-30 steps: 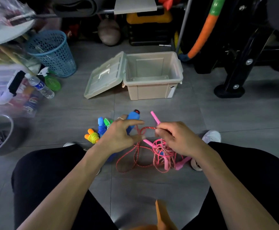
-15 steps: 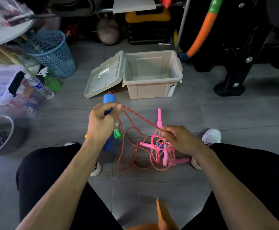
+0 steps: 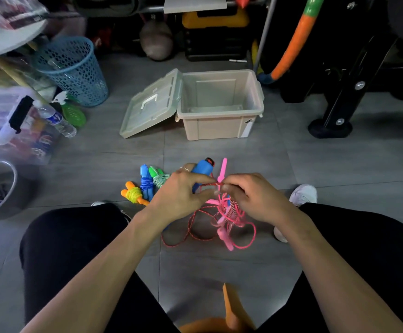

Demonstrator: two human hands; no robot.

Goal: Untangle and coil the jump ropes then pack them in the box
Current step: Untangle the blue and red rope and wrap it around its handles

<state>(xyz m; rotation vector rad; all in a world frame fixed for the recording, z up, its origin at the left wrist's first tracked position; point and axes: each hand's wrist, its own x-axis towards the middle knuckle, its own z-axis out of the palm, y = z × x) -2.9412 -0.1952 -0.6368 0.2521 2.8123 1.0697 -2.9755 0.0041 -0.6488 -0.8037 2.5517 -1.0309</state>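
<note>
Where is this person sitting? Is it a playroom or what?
It looks more like a storage corner or home workout room. The person sits on a grey tiled floor, with a ball, a yellow and black toolbox and a black exercise frame crowded along the back.

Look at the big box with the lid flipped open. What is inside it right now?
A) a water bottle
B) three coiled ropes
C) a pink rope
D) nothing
D: the box shows only its bare bottom, while the three coiled ropes lie on the floor and the pink rope is at the hands.
</note>
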